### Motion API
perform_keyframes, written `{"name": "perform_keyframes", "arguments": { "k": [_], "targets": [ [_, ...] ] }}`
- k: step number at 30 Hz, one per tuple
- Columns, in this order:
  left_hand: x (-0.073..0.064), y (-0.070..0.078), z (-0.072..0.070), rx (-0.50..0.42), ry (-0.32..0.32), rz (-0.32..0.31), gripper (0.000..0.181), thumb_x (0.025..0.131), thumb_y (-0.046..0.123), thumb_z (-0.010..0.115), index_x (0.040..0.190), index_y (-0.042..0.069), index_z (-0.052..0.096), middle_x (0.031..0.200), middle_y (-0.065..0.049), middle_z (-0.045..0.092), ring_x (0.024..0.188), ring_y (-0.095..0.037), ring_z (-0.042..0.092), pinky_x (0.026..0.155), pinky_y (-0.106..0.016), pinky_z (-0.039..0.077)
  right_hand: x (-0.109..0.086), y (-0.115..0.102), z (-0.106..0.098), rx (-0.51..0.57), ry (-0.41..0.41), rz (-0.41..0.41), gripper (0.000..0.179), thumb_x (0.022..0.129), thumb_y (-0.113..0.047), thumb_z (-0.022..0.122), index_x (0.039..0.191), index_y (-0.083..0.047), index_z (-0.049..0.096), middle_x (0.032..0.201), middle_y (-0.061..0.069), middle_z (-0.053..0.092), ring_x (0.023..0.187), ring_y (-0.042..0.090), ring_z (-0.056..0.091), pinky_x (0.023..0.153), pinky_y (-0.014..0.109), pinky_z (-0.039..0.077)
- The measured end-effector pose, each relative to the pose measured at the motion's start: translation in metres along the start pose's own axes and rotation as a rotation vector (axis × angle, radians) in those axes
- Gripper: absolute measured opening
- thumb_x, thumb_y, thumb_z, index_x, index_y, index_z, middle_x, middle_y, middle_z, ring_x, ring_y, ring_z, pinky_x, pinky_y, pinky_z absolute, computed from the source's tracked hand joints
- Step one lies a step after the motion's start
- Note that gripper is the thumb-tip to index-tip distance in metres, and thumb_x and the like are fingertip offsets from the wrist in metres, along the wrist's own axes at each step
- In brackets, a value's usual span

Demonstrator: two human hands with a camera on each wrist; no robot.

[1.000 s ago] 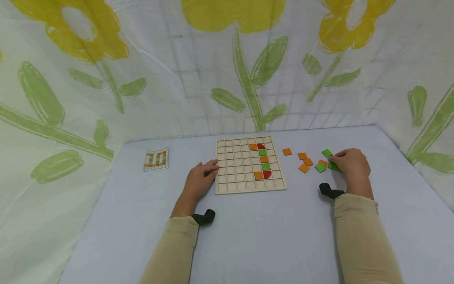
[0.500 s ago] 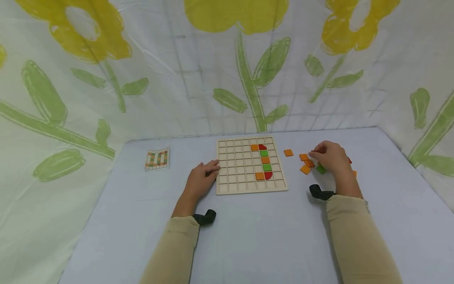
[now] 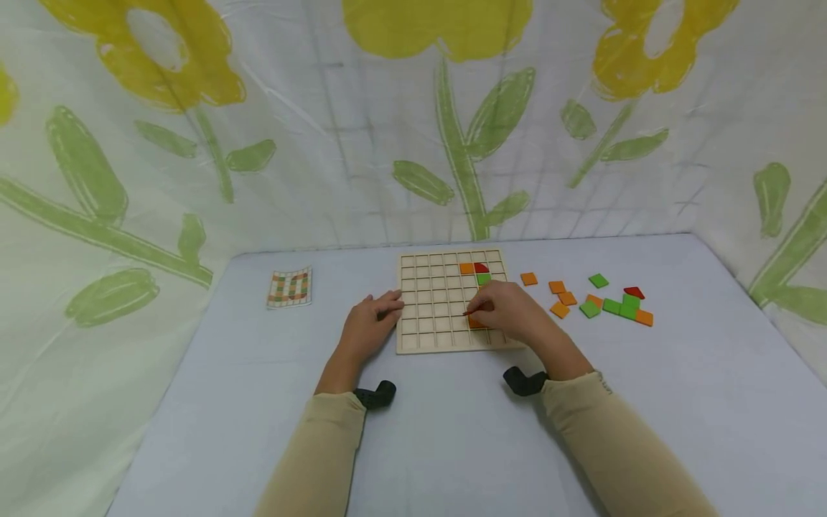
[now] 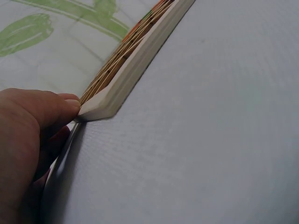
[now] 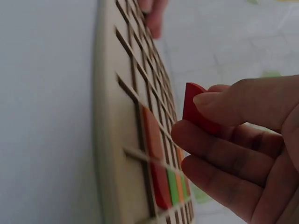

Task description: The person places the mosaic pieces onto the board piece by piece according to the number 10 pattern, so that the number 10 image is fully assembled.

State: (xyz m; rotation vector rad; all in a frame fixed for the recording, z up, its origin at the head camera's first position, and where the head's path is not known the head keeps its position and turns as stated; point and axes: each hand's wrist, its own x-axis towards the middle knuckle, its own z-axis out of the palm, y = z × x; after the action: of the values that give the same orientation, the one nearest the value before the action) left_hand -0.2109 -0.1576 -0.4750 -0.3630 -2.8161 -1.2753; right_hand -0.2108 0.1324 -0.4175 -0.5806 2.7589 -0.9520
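Note:
My right hand (image 3: 513,312) pinches a red tile with one curved edge (image 5: 190,105) between thumb and fingertips, held over the lower right part of the wooden grid board (image 3: 420,294). In the right wrist view an orange tile (image 5: 152,133) and a red tile (image 5: 160,186) lie in the board's cells beside the fingers. At the board's top right sit an orange tile (image 3: 466,268), a red rounded tile (image 3: 481,268) and a green tile (image 3: 483,278); the hand covers others. My left hand (image 3: 367,330) rests on the table, fingertips touching the board's left edge.
Right of the board lie several loose orange tiles (image 3: 559,309) and green tiles (image 3: 599,281), plus a red piece (image 3: 634,292). A patterned card (image 3: 289,288) lies at the back left. A flower-printed curtain (image 3: 362,194) hangs behind the table (image 3: 439,445).
My right hand has picked up a red tile from the loose pieces and carried it left over the board. The left hand has stayed at the board's left edge.

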Motion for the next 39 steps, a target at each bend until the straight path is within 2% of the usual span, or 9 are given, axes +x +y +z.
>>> {"name": "perform_keyframes", "arguments": {
  "k": [4, 9, 13, 18, 25, 32, 39],
  "targets": [
    [0.001, -0.001, 0.001, 0.000, 0.005, 0.021, 0.025, 0.096, 0.018, 0.064, 0.119, 0.010, 0.072, 0.138, 0.003, 0.060, 0.133, -0.015, 0.052, 0.125, -0.037, 0.022, 0.003, -0.010, 0.013, -0.045, 0.006, -0.051, 0.006, 0.086, -0.014, 0.075, 0.091, -0.015, 0.079, 0.092, -0.005, 0.069, 0.089, 0.014, 0.062, 0.077, 0.031, 0.056],
    [0.002, -0.001, 0.003, 0.001, 0.007, 0.027, 0.025, 0.096, 0.018, 0.064, 0.119, 0.010, 0.072, 0.137, 0.003, 0.060, 0.132, -0.015, 0.053, 0.125, -0.038, 0.023, 0.003, -0.013, 0.020, -0.088, 0.041, -0.050, 0.004, 0.085, -0.013, 0.077, 0.088, -0.014, 0.079, 0.089, -0.005, 0.068, 0.087, 0.015, 0.062, 0.076, 0.031, 0.056],
    [0.003, 0.000, 0.003, -0.004, 0.007, 0.021, 0.025, 0.096, 0.018, 0.064, 0.118, 0.010, 0.072, 0.137, 0.003, 0.060, 0.132, -0.015, 0.053, 0.125, -0.037, 0.023, 0.004, -0.013, 0.023, -0.117, 0.018, -0.061, 0.003, 0.085, -0.014, 0.077, 0.088, -0.013, 0.079, 0.089, -0.004, 0.067, 0.085, 0.014, 0.063, 0.076, 0.031, 0.057],
    [0.003, 0.001, 0.002, 0.001, 0.001, 0.006, 0.025, 0.096, 0.019, 0.064, 0.119, 0.010, 0.072, 0.138, 0.005, 0.060, 0.133, -0.012, 0.052, 0.125, -0.034, 0.022, 0.004, -0.013, 0.024, -0.141, -0.035, -0.072, 0.007, 0.084, -0.010, 0.076, 0.089, -0.013, 0.079, 0.089, -0.003, 0.067, 0.082, 0.014, 0.062, 0.075, 0.031, 0.056],
    [0.002, -0.001, 0.003, 0.000, 0.003, -0.002, 0.025, 0.096, 0.019, 0.065, 0.118, 0.011, 0.072, 0.138, 0.005, 0.060, 0.132, -0.012, 0.052, 0.125, -0.034, 0.021, 0.003, -0.011, 0.021, -0.132, -0.022, -0.025, 0.022, 0.083, -0.014, 0.078, 0.104, -0.009, 0.077, 0.093, 0.000, 0.064, 0.086, 0.016, 0.055, 0.074, 0.030, 0.052],
    [0.001, -0.002, 0.003, 0.003, 0.014, 0.014, 0.024, 0.096, 0.018, 0.065, 0.117, 0.010, 0.073, 0.137, 0.004, 0.060, 0.132, -0.013, 0.053, 0.125, -0.035, 0.022, 0.004, -0.004, 0.023, -0.139, -0.029, -0.061, 0.019, 0.085, -0.017, 0.077, 0.101, -0.008, 0.078, 0.089, 0.003, 0.061, 0.082, 0.017, 0.049, 0.068, 0.026, 0.045],
    [0.001, -0.001, 0.002, 0.015, 0.017, 0.013, 0.025, 0.096, 0.018, 0.065, 0.117, 0.009, 0.073, 0.137, 0.003, 0.060, 0.132, -0.016, 0.054, 0.124, -0.038, 0.023, 0.006, -0.004, 0.023, -0.147, -0.032, -0.027, 0.016, 0.085, -0.020, 0.077, 0.099, -0.012, 0.078, 0.086, 0.000, 0.059, 0.080, 0.017, 0.048, 0.067, 0.027, 0.043]
  ]
}}
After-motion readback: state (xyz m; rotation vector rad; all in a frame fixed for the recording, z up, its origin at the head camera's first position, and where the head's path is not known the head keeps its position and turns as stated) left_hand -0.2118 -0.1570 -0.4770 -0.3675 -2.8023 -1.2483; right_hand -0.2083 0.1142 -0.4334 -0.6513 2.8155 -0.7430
